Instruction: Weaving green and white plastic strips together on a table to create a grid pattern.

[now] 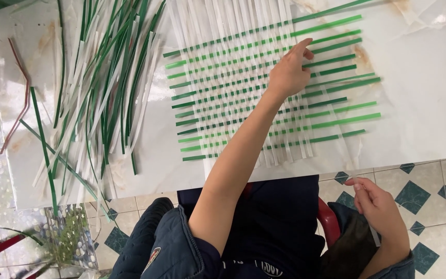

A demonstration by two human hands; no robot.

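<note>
A flat woven mat (233,88) of green and white strips lies on the white marble-look table (419,103). My left hand (289,72) rests on the mat's right part, index finger stretched toward the upper green strips and the other fingers loosely curled, gripping nothing. My right hand (380,209) is off the table's near edge, above the tiled floor at lower right. It pinches a thin white strip (373,235) between thumb and fingers; most of the strip is hidden by the hand.
A loose pile of green and white strips (99,77) covers the table's left side, with a reddish strip (21,98) near the left edge. A red chair (329,219) sits under me. The floor (424,191) has blue diamond tiles.
</note>
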